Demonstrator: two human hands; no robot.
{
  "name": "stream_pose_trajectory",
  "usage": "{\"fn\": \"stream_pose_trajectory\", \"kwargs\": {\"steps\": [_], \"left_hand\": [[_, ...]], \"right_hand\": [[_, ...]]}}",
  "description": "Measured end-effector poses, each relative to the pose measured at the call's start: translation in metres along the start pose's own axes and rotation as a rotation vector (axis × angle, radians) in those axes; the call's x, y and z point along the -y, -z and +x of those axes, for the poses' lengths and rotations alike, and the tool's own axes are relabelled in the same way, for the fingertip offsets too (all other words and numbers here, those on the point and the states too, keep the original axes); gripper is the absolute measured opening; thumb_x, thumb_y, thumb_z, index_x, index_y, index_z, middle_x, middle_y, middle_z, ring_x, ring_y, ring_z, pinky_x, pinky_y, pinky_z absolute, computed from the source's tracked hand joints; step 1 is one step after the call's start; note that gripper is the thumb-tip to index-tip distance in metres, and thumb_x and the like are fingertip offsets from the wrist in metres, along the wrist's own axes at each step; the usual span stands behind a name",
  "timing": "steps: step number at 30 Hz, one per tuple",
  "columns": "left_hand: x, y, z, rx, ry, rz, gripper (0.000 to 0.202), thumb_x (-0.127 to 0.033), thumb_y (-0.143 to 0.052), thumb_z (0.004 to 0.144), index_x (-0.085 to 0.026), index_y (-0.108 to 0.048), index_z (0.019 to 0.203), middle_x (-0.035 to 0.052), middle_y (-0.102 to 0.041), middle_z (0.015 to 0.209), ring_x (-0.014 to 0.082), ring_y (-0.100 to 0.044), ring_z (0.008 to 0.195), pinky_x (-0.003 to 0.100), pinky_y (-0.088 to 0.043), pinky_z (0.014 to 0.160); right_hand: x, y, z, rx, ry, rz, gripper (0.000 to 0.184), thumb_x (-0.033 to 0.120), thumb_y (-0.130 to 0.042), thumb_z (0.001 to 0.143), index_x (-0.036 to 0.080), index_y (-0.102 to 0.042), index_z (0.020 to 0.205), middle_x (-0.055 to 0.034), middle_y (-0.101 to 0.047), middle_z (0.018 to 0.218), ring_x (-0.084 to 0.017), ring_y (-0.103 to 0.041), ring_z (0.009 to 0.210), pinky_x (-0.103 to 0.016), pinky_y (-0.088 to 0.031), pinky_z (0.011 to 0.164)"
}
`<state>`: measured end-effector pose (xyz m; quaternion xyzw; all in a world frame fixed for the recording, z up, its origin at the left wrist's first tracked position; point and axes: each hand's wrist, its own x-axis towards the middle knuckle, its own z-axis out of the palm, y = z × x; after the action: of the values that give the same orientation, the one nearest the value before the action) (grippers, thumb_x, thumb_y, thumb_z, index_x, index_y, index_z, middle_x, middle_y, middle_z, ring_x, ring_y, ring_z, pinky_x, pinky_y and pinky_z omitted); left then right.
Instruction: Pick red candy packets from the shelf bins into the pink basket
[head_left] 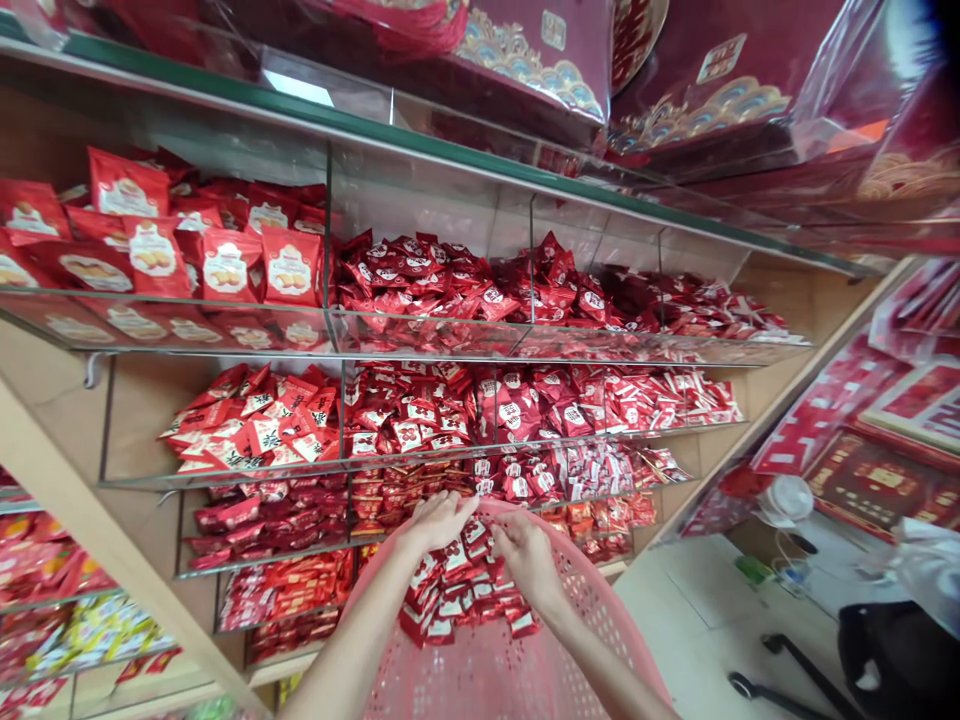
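A pink perforated plastic basket (450,680) stands in front of me against the shelves. Red-and-white snack packets (457,595) lie heaped on its far side, between my two arms. My left hand (442,522) reaches over the heap by the far rim, its fingers stretched forward and holding nothing that I can see. On the opposite side of the heap is my right hand (527,557), with loosely bent fingers beside the packets. Its fingertips are partly hidden, but thumb and fingers look apart.
Tiered shelves with clear dividers hold red cookie packets (229,265), red-and-white packets (262,420) and maroon packets (420,270). Dark red gift boxes (712,70) sit on the glass shelf above. A black chair (892,650) and a white cup (787,498) are at the right.
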<state>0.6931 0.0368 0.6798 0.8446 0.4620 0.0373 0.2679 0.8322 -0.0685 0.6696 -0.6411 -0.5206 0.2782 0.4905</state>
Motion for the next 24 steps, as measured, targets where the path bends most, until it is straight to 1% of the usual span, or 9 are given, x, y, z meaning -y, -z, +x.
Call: {"fn": "stream_pose_trajectory", "kwargs": {"steps": [2,4,8,11,13,15,18,21,24], "left_hand": [[0.001,0.0,0.001,-0.005,-0.01,0.005,0.078,-0.071,-0.003,0.08,-0.022,-0.054,0.113,0.0117,-0.05,0.131,0.0302,-0.039,0.126,0.044,-0.032,0.098],[0.001,0.0,0.001,-0.017,-0.022,0.017,0.074,-0.069,-0.005,0.081,-0.022,-0.054,0.11,0.0108,-0.053,0.127,0.0293,-0.042,0.123,0.043,-0.034,0.097],[-0.001,0.0,0.002,-0.034,-0.017,0.046,0.064,-0.061,-0.009,0.084,-0.022,-0.054,0.108,0.0108,-0.057,0.121,0.0276,-0.049,0.116,0.044,-0.036,0.094],[-0.001,-0.001,0.002,-0.041,-0.019,0.042,0.066,-0.063,-0.009,0.083,-0.022,-0.054,0.109,0.0106,-0.057,0.122,0.0279,-0.049,0.116,0.044,-0.035,0.096],[0.001,-0.002,0.003,-0.04,-0.022,0.032,0.07,-0.066,-0.007,0.082,-0.022,-0.056,0.107,0.0102,-0.057,0.122,0.0284,-0.048,0.117,0.044,-0.034,0.097],[0.002,-0.003,0.005,-0.036,-0.023,0.025,0.073,-0.069,-0.005,0.08,-0.023,-0.056,0.106,0.0099,-0.057,0.123,0.0284,-0.047,0.118,0.045,-0.033,0.097],[0.005,-0.005,0.007,-0.034,-0.015,0.024,0.074,-0.07,-0.005,0.08,-0.023,-0.055,0.108,0.0097,-0.055,0.126,0.0279,-0.045,0.121,0.046,-0.032,0.098],[0.005,-0.005,0.007,-0.03,-0.018,0.022,0.076,-0.071,-0.004,0.079,-0.023,-0.055,0.109,0.01,-0.053,0.128,0.0283,-0.043,0.123,0.046,-0.031,0.099],[0.005,-0.004,0.006,-0.025,-0.023,0.019,0.079,-0.072,-0.002,0.079,-0.022,-0.055,0.111,0.0108,-0.052,0.129,0.0289,-0.042,0.124,0.046,-0.032,0.099]], "right_hand": [[0.02,0.006,0.003,-0.056,0.093,-0.041,0.034,0.047,-0.044,0.084,0.017,-0.057,0.09,0.0007,-0.057,0.053,-0.012,-0.047,0.037,-0.023,-0.033,0.038],[0.046,0.008,0.008,-0.092,0.181,-0.056,0.031,0.044,-0.044,0.085,0.017,-0.058,0.09,-0.0001,-0.058,0.057,-0.013,-0.051,0.045,-0.023,-0.038,0.044],[0.102,0.004,0.025,-0.065,0.356,-0.12,0.022,0.035,-0.044,0.087,0.019,-0.06,0.091,-0.0017,-0.063,0.071,-0.014,-0.057,0.062,-0.025,-0.044,0.059],[0.136,-0.001,0.049,-0.055,0.496,-0.299,0.02,0.025,-0.043,0.087,0.019,-0.06,0.096,-0.0034,-0.065,0.085,-0.014,-0.059,0.072,-0.025,-0.045,0.07],[0.152,-0.004,0.069,-0.019,0.559,-0.487,0.021,0.019,-0.044,0.086,0.018,-0.059,0.102,-0.0059,-0.063,0.098,-0.015,-0.058,0.088,-0.026,-0.043,0.081],[0.163,-0.006,0.088,0.069,0.538,-0.699,0.025,0.017,-0.049,0.084,0.015,-0.056,0.108,-0.0094,-0.061,0.107,-0.018,-0.055,0.101,-0.028,-0.04,0.087],[0.17,-0.009,0.111,0.231,0.388,-0.921,0.04,0.02,-0.061,0.078,0.011,-0.052,0.116,-0.0139,-0.062,0.106,-0.023,-0.055,0.104,-0.03,-0.041,0.083],[0.168,-0.012,0.122,0.301,0.312,-0.964,0.05,0.024,-0.067,0.073,0.011,-0.05,0.119,-0.0143,-0.065,0.101,-0.025,-0.059,0.099,-0.03,-0.042,0.076],[0.164,-0.013,0.124,0.295,0.334,-0.946,0.052,0.026,-0.067,0.074,0.012,-0.049,0.121,-0.0135,-0.065,0.102,-0.024,-0.059,0.099,-0.028,-0.042,0.075]]}}
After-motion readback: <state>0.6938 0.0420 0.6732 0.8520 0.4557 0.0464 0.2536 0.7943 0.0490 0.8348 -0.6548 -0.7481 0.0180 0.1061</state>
